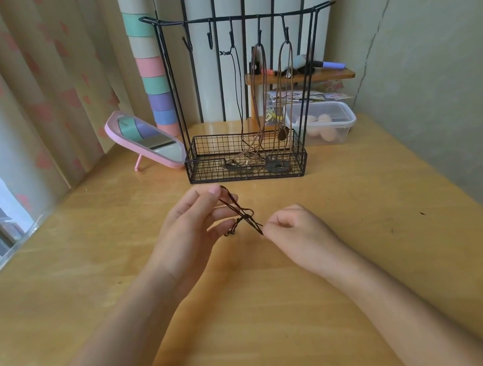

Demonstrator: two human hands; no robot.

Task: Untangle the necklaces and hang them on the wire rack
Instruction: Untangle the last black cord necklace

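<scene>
Although the edges of the view are bent, the wooden table (pixel 363 228) clearly fills most of it. A pale curtain (pixel 22 88) with pink hearts hangs along its left side, beside a window. At the back of the table stands the black wire rack (pixel 238 16). A black necklace (pixel 241 90) and two brown necklaces (pixel 263 87) hang from hooks on its top bar, and their lower ends reach down into the wire basket (pixel 248 177) at its base. Just behind the rack, on the right, is a clear plastic box (pixel 345 120) with a lid. Inside are pale rounded things, maybe sponges; I cannot tell well. Left of the rack a pink mirror (pixel 148 139) leans on its stand.

Nearer to the camera, the left hand (pixel 191 229) pinches the upper end of a dark tangled necklace (pixel 239 210) between thumb and forefinger. The right hand (pixel 299 233) pinches its lower end. This necklace is stretched between the two hands in front of the basket, with a knot in its middle.
</scene>
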